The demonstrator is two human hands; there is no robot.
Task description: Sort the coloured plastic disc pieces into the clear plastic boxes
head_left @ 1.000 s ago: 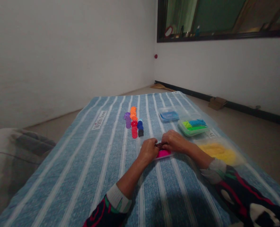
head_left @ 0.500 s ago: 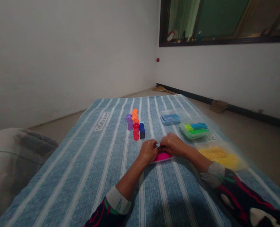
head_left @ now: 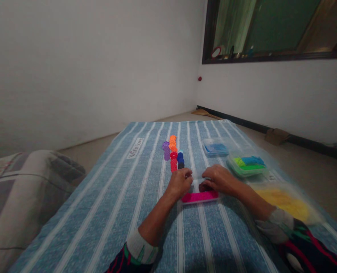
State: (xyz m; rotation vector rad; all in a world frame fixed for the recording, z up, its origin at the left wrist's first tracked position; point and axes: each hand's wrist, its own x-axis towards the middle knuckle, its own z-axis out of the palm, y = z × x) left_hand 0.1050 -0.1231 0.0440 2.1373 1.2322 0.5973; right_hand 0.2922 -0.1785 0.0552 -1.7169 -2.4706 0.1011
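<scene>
My left hand (head_left: 180,182) and right hand (head_left: 218,179) rested curled on the pink tray (head_left: 199,196) before me; whether either gripped, I couldn't tell. It looked light and stiff, best held by its rims.

Just beyond the left fingers (head_left: 187,175) stood the coloured stacks (head_left: 173,153); right of the right fingers (head_left: 207,175), three trays (head_left: 246,165) blocked passage. Leftward, bare striped cloth (head_left: 123,197) lay open.
</scene>
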